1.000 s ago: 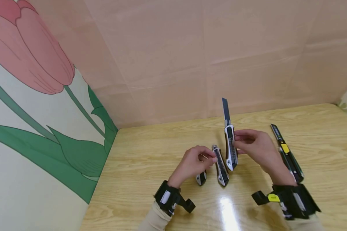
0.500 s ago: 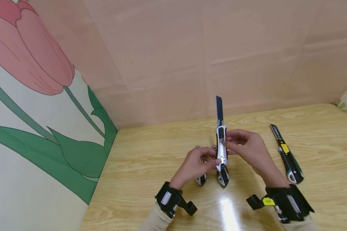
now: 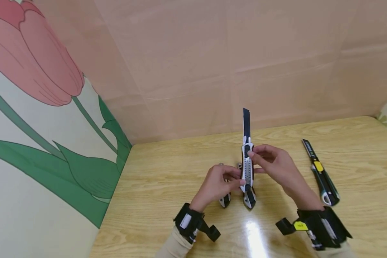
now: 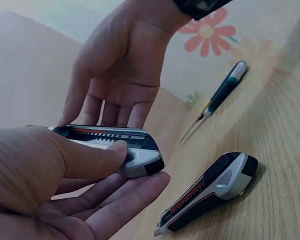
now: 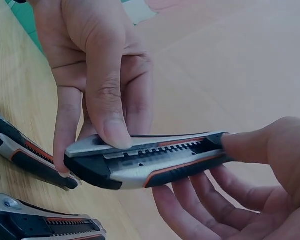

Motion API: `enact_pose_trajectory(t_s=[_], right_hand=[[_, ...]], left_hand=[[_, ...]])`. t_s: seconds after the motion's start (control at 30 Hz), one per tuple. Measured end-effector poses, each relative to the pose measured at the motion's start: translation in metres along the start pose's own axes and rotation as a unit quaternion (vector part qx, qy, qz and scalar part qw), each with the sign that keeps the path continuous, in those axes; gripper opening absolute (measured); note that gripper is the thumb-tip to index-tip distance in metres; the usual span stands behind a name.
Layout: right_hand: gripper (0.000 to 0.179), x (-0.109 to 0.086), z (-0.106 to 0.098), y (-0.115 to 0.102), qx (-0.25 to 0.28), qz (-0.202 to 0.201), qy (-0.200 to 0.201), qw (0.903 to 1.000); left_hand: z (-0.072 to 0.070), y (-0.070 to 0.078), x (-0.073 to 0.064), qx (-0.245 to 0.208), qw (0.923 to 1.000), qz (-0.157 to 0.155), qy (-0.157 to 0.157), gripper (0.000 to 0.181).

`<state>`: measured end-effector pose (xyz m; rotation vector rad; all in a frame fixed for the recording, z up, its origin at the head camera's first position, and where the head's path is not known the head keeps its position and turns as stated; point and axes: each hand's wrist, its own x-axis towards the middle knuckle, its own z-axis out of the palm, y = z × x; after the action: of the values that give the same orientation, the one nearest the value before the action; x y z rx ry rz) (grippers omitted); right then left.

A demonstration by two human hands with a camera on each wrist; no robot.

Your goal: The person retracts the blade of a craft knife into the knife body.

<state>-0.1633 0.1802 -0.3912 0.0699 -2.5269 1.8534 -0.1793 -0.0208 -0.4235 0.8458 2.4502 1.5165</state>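
A silver-and-black snap-off utility knife (image 3: 247, 168) stands upright above the table, its long dark blade pointing up and away. My left hand (image 3: 214, 184) pinches the rear end of its handle, thumb on top and fingers beneath. On the front half, my right hand (image 3: 278, 168) presses its thumb on the slider, with the fingers under the handle in the right wrist view. Behind the held knife lies a similar utility knife (image 3: 249, 200), partly covered. Another utility knife (image 3: 225, 201) is mostly hidden by my left hand.
To the right on the wooden table (image 3: 167, 157) lies a green-and-black utility knife (image 3: 324, 179) with a yellow slider. A pinkish-brown sheet (image 3: 180, 71) hangs behind the table. At the left is a wall with a painted tulip (image 3: 45, 53).
My right hand has brought the knife left to my left hand, which now grips its rear end. The right thumb has shifted up the handle onto the slider.
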Motion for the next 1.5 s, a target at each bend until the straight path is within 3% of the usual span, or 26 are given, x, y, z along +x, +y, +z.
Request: enact_pose_trajectory(t_s=[0.2, 0.77, 1.2, 1.5], right_hand=[[0.063, 0.001, 0.004, 0.000, 0.000, 0.002, 0.005, 1.0000], [0.050, -0.001, 0.012, 0.000, 0.000, -0.050, 0.037, 0.9980], [0.040, -0.001, 0.015, 0.001, 0.022, -0.088, 0.032, 0.9953], [0.039, -0.001, 0.016, 0.000, 0.020, -0.088, 0.028, 0.9956]], left_hand=[[0.001, 0.000, 0.000, 0.000, 1.0000, 0.006, -0.005, 0.018], [-0.001, -0.002, -0.002, 0.005, 0.9999, 0.012, -0.008, 0.019], [-0.001, -0.001, -0.003, 0.006, 0.9998, 0.016, -0.010, 0.020], [-0.001, -0.002, -0.003, -0.001, 0.9999, 0.010, -0.014, 0.018]])
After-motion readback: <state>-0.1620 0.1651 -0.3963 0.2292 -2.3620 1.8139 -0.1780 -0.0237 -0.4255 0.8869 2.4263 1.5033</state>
